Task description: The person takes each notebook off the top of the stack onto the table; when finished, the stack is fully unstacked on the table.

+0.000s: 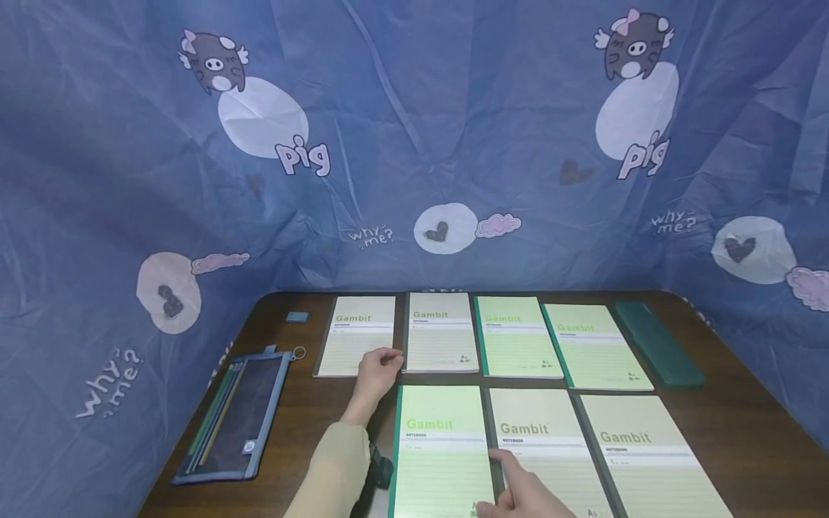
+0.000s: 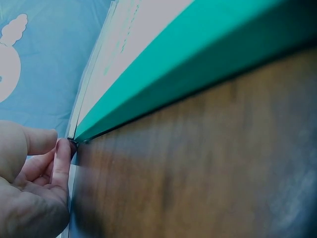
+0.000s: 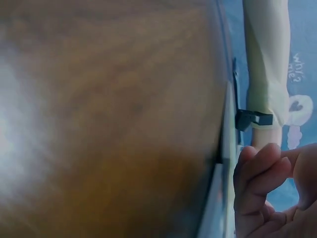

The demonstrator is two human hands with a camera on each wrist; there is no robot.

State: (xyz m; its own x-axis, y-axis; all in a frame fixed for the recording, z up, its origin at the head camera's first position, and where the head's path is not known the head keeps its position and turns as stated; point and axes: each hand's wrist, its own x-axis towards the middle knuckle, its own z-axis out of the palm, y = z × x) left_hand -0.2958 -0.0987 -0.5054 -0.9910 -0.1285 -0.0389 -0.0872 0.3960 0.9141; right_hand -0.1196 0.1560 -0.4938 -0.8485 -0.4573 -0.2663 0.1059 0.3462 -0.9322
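Notebooks marked Gambit lie in two rows on the brown table. My left hand (image 1: 378,374) is at the gap between a grey-spined notebook (image 1: 363,345) and another grey-spined notebook (image 1: 442,345) in the back row. Its bent fingertips are by the second one's lower left corner; contact is unclear. In the left wrist view, a notebook's green spine (image 2: 163,69) crosses above the wood. My right hand (image 1: 524,493) has its index finger at the right edge of the front green-spined notebook (image 1: 443,460), beside a grey-spined notebook (image 1: 544,460). Its thumb is near the green one's lower right corner.
Another grey-spined notebook (image 1: 654,460) lies front right. Two green-spined notebooks, one central (image 1: 518,345) and one farther right (image 1: 599,352), lie behind. Left are a mesh pencil pouch (image 1: 242,414) with pencils and a small blue block (image 1: 297,316). A dark green case (image 1: 657,342) lies right.
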